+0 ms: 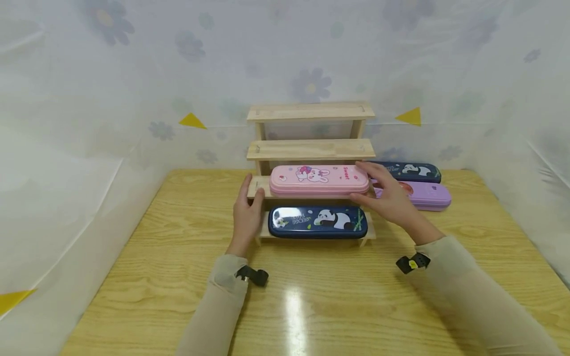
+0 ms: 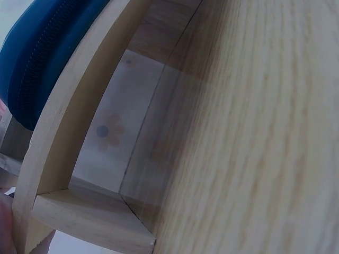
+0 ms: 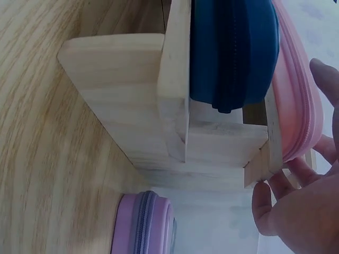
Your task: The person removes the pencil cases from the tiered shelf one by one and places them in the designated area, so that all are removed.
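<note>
A pink pencil case [image 1: 319, 179] with a rabbit print lies on the second-lowest step of a wooden tiered shelf [image 1: 310, 149]. My right hand [image 1: 392, 200] holds its right end, thumb in front and fingers behind. In the right wrist view, some fingers [image 3: 280, 185] of that hand curl beside the step's end. At the shelf's left end, my left hand [image 1: 247, 217] rests against the same step, its fingers fairly straight; the left wrist view catches only a sliver of it. A dark blue panda pencil case [image 1: 318, 222] lies on the lowest step.
Right of the shelf, a purple pencil case [image 1: 429, 195] lies on the wooden table [image 1: 178, 277], in front of another dark blue panda case [image 1: 418, 171]. The two upper steps rise behind the pink case. A flowered white curtain [image 1: 222, 59] surrounds the table.
</note>
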`<move>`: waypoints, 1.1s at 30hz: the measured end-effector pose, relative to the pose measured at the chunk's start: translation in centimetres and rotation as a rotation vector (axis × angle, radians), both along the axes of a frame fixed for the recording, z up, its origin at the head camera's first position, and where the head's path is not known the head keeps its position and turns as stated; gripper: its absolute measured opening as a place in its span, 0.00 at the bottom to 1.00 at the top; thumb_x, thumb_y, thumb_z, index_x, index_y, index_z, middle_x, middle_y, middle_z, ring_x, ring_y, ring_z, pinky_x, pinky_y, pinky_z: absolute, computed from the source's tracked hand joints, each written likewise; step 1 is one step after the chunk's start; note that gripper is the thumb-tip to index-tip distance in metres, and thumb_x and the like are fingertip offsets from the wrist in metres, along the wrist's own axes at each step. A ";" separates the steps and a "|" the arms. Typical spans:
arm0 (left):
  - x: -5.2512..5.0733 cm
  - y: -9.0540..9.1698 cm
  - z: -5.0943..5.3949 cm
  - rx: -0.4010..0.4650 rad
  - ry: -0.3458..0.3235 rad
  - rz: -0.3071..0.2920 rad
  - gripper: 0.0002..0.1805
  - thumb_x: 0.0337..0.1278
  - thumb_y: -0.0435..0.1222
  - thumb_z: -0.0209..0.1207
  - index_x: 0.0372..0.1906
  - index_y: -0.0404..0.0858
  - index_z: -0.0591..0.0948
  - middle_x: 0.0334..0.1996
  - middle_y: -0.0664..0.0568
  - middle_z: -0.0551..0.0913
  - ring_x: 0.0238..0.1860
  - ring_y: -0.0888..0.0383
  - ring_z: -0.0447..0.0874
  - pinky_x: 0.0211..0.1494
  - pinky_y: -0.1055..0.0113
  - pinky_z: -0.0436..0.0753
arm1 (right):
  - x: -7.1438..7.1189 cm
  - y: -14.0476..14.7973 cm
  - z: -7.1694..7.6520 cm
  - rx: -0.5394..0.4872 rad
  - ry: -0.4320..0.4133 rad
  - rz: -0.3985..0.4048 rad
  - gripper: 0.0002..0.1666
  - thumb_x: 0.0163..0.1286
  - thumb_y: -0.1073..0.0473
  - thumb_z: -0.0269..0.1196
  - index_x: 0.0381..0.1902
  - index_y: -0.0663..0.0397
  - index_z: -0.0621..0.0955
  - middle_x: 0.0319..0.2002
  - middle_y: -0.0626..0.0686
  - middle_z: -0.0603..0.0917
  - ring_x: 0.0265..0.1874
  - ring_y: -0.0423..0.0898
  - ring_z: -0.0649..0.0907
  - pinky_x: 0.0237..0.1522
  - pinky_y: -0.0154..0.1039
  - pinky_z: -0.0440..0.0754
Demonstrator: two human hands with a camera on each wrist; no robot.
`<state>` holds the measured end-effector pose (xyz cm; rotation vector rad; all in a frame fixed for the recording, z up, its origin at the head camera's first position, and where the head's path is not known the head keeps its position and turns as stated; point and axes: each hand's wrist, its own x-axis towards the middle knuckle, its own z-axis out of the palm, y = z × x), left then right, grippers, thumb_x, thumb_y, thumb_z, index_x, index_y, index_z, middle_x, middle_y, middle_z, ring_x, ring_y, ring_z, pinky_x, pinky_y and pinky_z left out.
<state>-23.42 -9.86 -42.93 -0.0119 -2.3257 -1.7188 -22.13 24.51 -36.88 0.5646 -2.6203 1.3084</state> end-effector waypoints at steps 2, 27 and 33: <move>0.0 0.0 0.0 0.002 -0.002 0.001 0.32 0.72 0.54 0.49 0.77 0.58 0.58 0.75 0.57 0.60 0.73 0.55 0.57 0.75 0.57 0.56 | -0.2 0.0 -0.3 -0.009 -0.008 -0.003 0.48 0.59 0.57 0.75 0.74 0.43 0.66 0.72 0.53 0.61 0.68 0.56 0.63 0.64 0.64 0.64; 0.0 0.3 0.1 0.010 0.006 0.006 0.32 0.72 0.53 0.50 0.77 0.57 0.59 0.74 0.56 0.61 0.73 0.55 0.58 0.75 0.57 0.56 | 0.1 -0.2 -0.1 0.029 -0.018 -0.127 0.48 0.54 0.43 0.76 0.72 0.41 0.71 0.70 0.53 0.68 0.67 0.57 0.67 0.62 0.60 0.71; 0.0 0.1 0.1 0.014 0.000 0.005 0.32 0.72 0.53 0.49 0.77 0.58 0.58 0.74 0.56 0.61 0.73 0.55 0.57 0.75 0.56 0.56 | 0.5 0.8 -0.1 0.024 -0.034 -0.139 0.48 0.54 0.43 0.76 0.72 0.40 0.71 0.70 0.53 0.68 0.68 0.57 0.67 0.64 0.61 0.69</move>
